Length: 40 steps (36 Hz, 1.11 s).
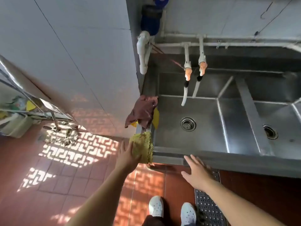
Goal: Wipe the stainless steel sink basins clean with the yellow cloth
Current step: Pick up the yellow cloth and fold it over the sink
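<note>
head view: brown rag (142, 111) drapes sink rim (203, 154) beside yellow cloth (143, 146), perhaps touching.

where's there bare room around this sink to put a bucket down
Free: the left steel basin floor around its round drain, and the red tile floor left of the white shoes. Crowded: the sink's left rim, draped with the maroon rag and yellow cloth.

Both bare forearms reach fwd from bottom of view. L hand (128, 158) extended, palm fwd, fingers (126, 146) fairly straight, touching yellow cloth (143, 146) at its left side; no clear curl round it. R hand (196, 172) apart to the right, palm down, fingers (191, 160) spread and straight, holding nothing. Feet in white shoes (171, 207) below.
</note>
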Each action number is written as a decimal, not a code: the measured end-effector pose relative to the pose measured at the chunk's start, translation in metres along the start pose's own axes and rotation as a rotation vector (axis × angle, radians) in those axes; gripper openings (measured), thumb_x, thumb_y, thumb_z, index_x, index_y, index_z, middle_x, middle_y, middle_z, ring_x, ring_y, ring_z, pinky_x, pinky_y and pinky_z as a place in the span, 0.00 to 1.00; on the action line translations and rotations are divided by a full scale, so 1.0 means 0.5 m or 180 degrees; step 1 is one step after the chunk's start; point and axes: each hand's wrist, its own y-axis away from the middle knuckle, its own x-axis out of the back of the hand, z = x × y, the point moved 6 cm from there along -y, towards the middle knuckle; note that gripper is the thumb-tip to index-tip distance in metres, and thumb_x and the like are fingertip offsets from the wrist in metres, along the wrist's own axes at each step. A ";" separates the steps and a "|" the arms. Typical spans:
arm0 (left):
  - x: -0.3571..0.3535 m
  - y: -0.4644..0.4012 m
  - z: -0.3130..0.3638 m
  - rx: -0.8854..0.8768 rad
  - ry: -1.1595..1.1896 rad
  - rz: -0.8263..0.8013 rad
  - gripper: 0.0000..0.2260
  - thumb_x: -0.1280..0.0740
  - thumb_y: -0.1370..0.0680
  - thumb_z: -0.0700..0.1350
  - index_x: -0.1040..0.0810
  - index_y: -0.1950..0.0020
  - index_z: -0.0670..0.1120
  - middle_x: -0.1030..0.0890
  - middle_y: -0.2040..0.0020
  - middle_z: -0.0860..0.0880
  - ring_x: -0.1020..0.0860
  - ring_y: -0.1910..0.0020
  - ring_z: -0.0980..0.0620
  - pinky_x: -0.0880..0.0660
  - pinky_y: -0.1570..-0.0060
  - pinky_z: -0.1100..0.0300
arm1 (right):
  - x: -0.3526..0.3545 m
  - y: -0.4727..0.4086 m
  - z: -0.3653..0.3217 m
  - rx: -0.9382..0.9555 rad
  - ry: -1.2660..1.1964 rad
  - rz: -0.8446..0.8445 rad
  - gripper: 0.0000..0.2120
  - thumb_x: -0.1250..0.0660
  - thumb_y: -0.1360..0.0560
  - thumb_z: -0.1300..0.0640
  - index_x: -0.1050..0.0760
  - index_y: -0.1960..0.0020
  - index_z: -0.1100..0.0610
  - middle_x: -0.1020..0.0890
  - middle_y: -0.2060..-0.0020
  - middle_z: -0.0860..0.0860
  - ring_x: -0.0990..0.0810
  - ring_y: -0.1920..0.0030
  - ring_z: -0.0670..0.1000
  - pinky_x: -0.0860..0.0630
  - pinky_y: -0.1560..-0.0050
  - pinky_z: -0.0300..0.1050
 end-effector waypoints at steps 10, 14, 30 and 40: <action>0.008 -0.038 -0.042 0.0946 0.2321 0.0133 0.37 0.25 0.34 0.46 0.34 0.26 0.50 0.21 0.40 0.42 0.21 0.47 0.44 0.20 0.50 0.50 | -0.022 -0.005 0.014 -0.0203 -0.0298 -0.0109 0.33 0.39 0.23 0.45 0.49 0.21 0.40 0.54 0.20 0.43 0.59 0.21 0.46 0.49 0.25 0.61; 0.004 -0.054 -0.046 0.1183 0.2525 -0.0334 0.20 0.23 0.30 0.42 0.22 0.42 0.37 0.18 0.48 0.39 0.20 0.55 0.44 0.24 0.60 0.58 | -0.008 0.002 0.017 -0.0209 -0.0470 -0.0140 0.30 0.39 0.22 0.48 0.45 0.22 0.40 0.52 0.20 0.42 0.57 0.21 0.46 0.50 0.25 0.61; 0.075 0.005 0.242 -0.1209 0.0396 -0.0437 0.12 0.30 0.25 0.37 0.20 0.43 0.46 0.19 0.48 0.48 0.20 0.50 0.47 0.20 0.50 0.52 | 0.103 0.003 0.048 -0.0145 -0.2052 0.0034 0.32 0.25 0.29 0.51 0.31 0.28 0.46 0.29 0.29 0.50 0.29 0.32 0.49 0.31 0.37 0.41; 0.016 0.080 0.518 -0.1746 0.1660 -0.2009 0.11 0.29 0.26 0.31 0.19 0.44 0.39 0.17 0.50 0.46 0.20 0.51 0.50 0.22 0.46 0.54 | 0.310 0.016 0.094 0.0838 -0.3327 -0.0742 0.15 0.26 0.28 0.66 0.19 0.42 0.61 0.14 0.50 0.54 0.17 0.50 0.49 0.22 0.47 0.37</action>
